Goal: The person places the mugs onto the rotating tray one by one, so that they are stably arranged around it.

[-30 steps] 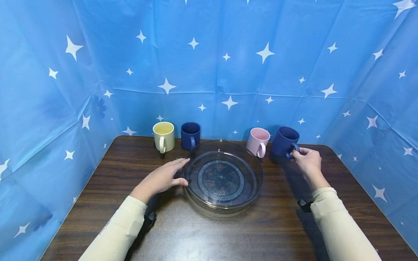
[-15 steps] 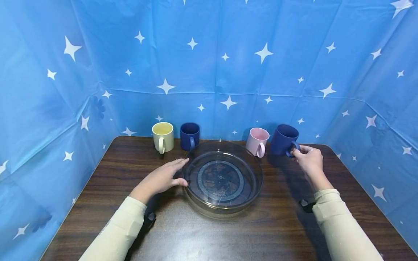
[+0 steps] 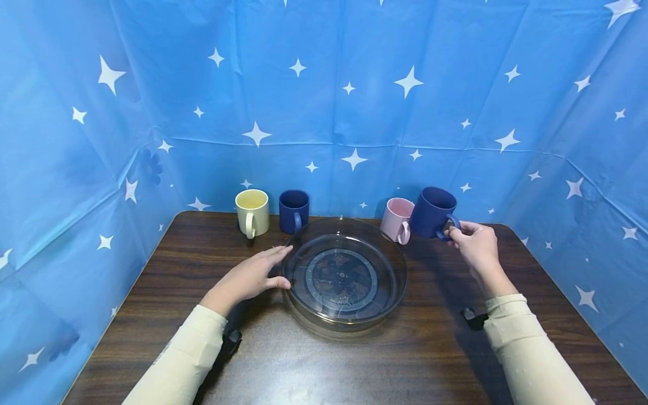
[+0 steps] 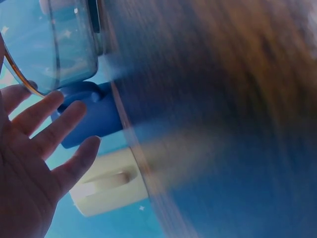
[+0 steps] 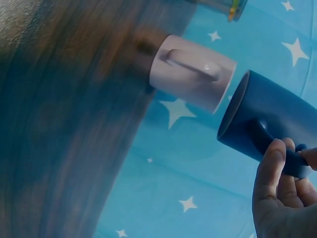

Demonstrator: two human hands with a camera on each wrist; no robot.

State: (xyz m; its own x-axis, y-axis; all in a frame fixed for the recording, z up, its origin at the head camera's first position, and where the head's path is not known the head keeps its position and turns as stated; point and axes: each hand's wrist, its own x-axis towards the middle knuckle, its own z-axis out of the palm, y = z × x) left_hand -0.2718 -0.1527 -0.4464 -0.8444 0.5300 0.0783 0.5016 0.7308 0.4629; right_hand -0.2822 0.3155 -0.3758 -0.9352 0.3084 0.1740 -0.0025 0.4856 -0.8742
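My right hand point(image 3: 476, 246) pinches the handle of a dark blue mug point(image 3: 431, 212), which hangs tilted above the table beside the pink mug point(image 3: 396, 219). In the right wrist view the held blue mug point(image 5: 277, 114) is off the tabletop, its base towards the table and fingertips round its handle. My left hand point(image 3: 253, 277) lies with its fingers spread and extended at the left rim of a large round see-through bowl point(image 3: 349, 322). The left wrist view shows that hand's fingers point(image 4: 64, 124) overlapping the bowl's edge and a second blue mug point(image 4: 99, 116).
Along the back of the wooden table point(image 3: 314, 371) stand a pale yellow mug point(image 3: 259, 218) and the second blue mug point(image 3: 288, 216), left of centre, handles facing me. A blue curtain with white stars point(image 3: 324, 112) encloses the table at the back and both sides.
The blue mug in my right hand has risen off the table and shifted left towards the pink mug, now partly overlapping it. My left hand and the bowl stay put.
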